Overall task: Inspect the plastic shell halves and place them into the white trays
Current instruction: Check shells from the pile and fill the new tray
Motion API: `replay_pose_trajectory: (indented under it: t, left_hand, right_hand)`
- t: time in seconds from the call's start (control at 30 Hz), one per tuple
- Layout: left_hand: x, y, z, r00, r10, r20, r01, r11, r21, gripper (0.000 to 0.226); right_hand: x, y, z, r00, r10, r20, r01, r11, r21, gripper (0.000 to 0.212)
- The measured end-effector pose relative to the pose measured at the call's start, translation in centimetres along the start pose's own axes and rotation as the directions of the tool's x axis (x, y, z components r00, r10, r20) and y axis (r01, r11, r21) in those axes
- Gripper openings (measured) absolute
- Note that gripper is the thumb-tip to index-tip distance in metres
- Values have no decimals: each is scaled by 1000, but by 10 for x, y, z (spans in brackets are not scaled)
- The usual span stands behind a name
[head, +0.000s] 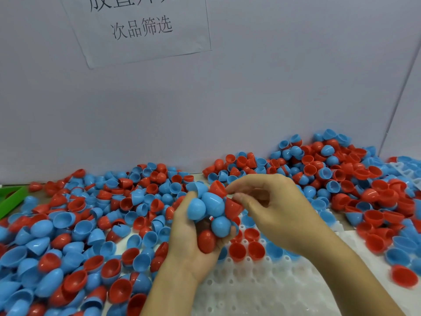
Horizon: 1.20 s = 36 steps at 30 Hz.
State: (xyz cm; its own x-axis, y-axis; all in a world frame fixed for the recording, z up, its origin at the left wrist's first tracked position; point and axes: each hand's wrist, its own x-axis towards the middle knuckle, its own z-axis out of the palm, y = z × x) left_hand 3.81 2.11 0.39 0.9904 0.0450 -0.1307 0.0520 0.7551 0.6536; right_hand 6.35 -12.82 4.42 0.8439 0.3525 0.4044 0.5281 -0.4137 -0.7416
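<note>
- I am cupping a cluster of shell halves (208, 215), blue and red, in my left hand (191, 242); its fingers are curling up around the bunch from below, so that hand is gripping them.
- My right hand (268, 208) is reaching across from the right, thumb and forefinger pinching the rim of a red half (233, 207) at the right edge of the cluster.
- Both hands are hovering above the white tray (257, 290), which is lying on the bench at the near centre; a few red and blue halves are already sitting open side up in its far pockets (247, 248).
- Loose halves (75, 224) are heaping over the bench to the left, along the far wall and to the right, some spilling onto the tray's edges.
- To do this step well, I am judging that the pinched red half should be drawn free slowly, so the others are not tumbling out of the left palm.
- I would be turning it to see rim and inside for cracks or flash before seating it in the next empty pocket beside the filled ones.
- A printed notice (141, 26) is hanging on the far wall.
</note>
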Motion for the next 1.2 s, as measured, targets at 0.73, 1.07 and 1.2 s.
replay_pose_trajectory:
  t: [0.73, 1.07, 1.2]
  left_hand:
    - [1, 3, -5, 995, -38, 88, 28, 993, 115, 33]
    - [0, 3, -6, 996, -49, 70, 42, 995, 93, 33]
    - [0, 3, -6, 996, -49, 70, 42, 995, 88, 34]
  right_hand:
    - [-34, 72, -114, 714, 700, -27, -549, 535, -642, 36]
    - [-31, 93, -96, 644, 760, -87, -613, 444, -653, 29]
    - [-33, 93, -99, 661, 749, -52, -582, 467, -666, 34]
